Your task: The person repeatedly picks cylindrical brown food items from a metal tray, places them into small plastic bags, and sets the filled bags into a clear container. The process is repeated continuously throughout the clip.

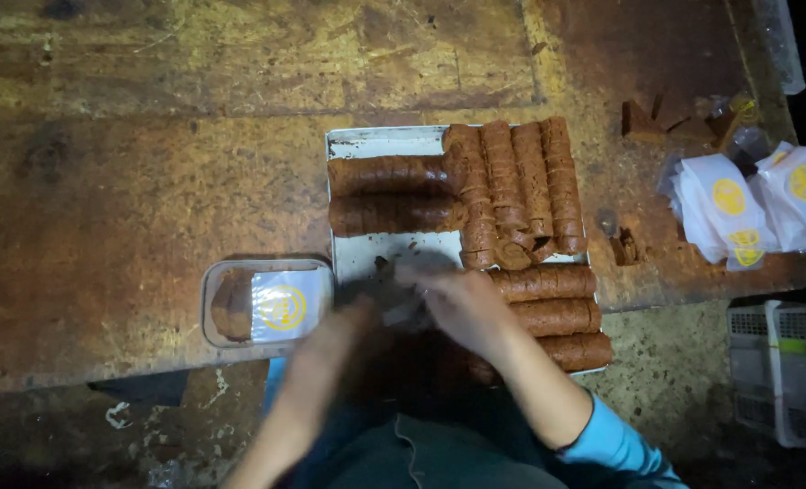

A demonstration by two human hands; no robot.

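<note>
**Q:** Brown rolls (394,174) fill the metal tray (385,142) in the head view; which piece is in hand, and where does it lie?

**A:** Head view: my left hand (344,330) and right hand (462,303) meet over the near edge of the tray, at the bare patch beside the lower stack of rolls (548,282). Between them shows a small pale, glossy scrap (405,312), perhaps wrapping film; motion blur hides whether a brown piece sits inside it. Each grip looks curled inward toward that scrap, but whether the fingers are pinching it or merely touching it I cannot tell.

**Q:** How would you judge the rolls to handle?

**A:** Soft and dense, I judge: crumbs (383,264) lie on the tray and broken chunks (640,122) on the bench (149,181), so the material likely breaks under a hard squeeze. The surface looks tacky rather than slippery. A hold around the middle of a roll, with support below, seems safest; the ends appear crumbly.

**Q:** What lies nearby?

**A:** A shallow clear container (267,303) with a yellow-marked packet sits just left of the tray; white wrappers (738,204) lie well apart on the right.
</note>
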